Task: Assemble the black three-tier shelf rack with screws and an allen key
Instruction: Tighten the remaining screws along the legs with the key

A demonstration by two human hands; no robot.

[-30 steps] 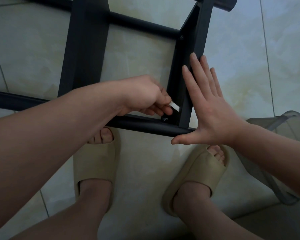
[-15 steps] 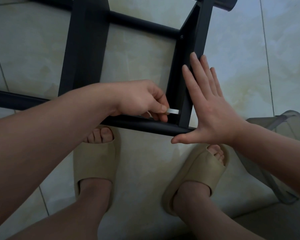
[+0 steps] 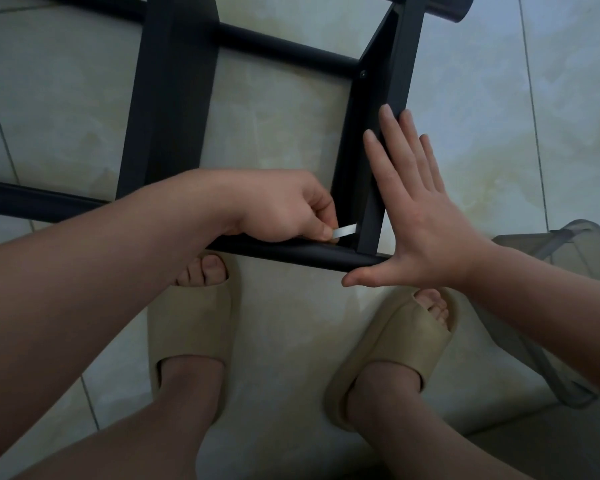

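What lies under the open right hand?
The right hand rests flat against the rack's black side bar. The end of the round tube is hidden behind its palm.

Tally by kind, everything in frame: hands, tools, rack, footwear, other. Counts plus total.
Hands: 2 (left hand, right hand)
Allen key: 1
Rack frame: 1
Screw head in view: 1
Slippers: 2 (left slipper, right slipper)
Grey plastic stool: 1
Total: 8
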